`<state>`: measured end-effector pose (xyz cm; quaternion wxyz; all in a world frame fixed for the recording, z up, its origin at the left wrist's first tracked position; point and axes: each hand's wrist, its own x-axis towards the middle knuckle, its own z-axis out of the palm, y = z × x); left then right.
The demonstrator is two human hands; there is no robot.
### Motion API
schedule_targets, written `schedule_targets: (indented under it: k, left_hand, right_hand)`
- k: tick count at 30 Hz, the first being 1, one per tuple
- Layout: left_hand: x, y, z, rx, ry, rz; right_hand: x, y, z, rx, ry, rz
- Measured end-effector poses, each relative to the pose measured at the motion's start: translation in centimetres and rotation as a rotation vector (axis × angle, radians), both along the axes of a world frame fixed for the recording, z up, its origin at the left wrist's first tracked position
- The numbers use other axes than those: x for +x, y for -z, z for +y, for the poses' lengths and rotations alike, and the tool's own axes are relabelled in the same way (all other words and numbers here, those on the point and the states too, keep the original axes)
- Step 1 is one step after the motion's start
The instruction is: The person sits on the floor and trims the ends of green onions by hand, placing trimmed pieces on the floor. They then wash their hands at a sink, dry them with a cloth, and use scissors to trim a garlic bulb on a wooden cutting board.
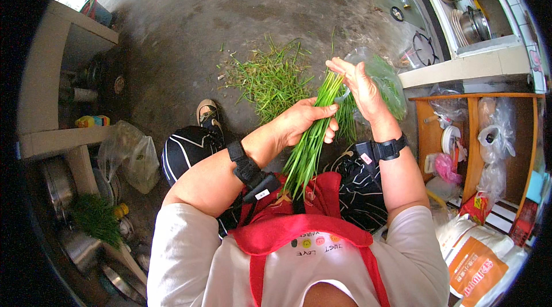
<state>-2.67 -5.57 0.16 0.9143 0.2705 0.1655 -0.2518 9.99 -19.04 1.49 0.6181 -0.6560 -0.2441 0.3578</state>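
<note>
My left hand (308,121) is closed around a bunch of long green chives (307,151), or a similar grass-like vegetable. Their leaf tips hang toward my lap over a red apron (332,184), and the pale stem ends point forward. My right hand (360,89) is flat and upright, thumb apart, with its palm and fingers against or right beside those stem ends. On the floor ahead lies a loose heap of green and yellowed trimmings (274,80). Behind my right hand sits a clear plastic bag (390,80) with more greens in it; more long greens (346,119) lie below that hand.
Concrete floor (207,13) stretches ahead. At right stand a wooden shelf (472,143) with bags and plates, and a printed sack (478,268). Leftward are a plastic bag (140,164), metal pots (82,246) and a green bundle (97,218). A gas burner ring (424,48) shows at upper right.
</note>
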Motion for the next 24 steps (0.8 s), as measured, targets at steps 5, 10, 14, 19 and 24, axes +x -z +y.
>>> schedule_targets:
  k: [5,10,14,19,24]
  left_hand:
    - [-0.1,-0.1,-0.2,0.005,0.02,0.023]
    - [-0.1,0.0,-0.1,0.005,0.018,0.006]
    - [-0.2,-0.3,-0.2,-0.005,0.023,0.013]
    - [-0.7,-0.5,-0.6,0.033,0.074,0.029]
    - [-1.7,0.1,-1.0,0.009,0.079,-0.017]
  right_hand:
    - [-0.2,0.1,0.0,-0.092,0.106,-0.022]
    - [0.0,0.4,-0.4,-0.125,-0.082,-0.006]
    - [0.1,0.3,-0.3,-0.101,0.088,0.022]
    - [-1.2,0.5,0.0,-0.183,-0.049,-0.055]
    - [-1.2,0.9,-0.1,-0.045,0.06,0.09]
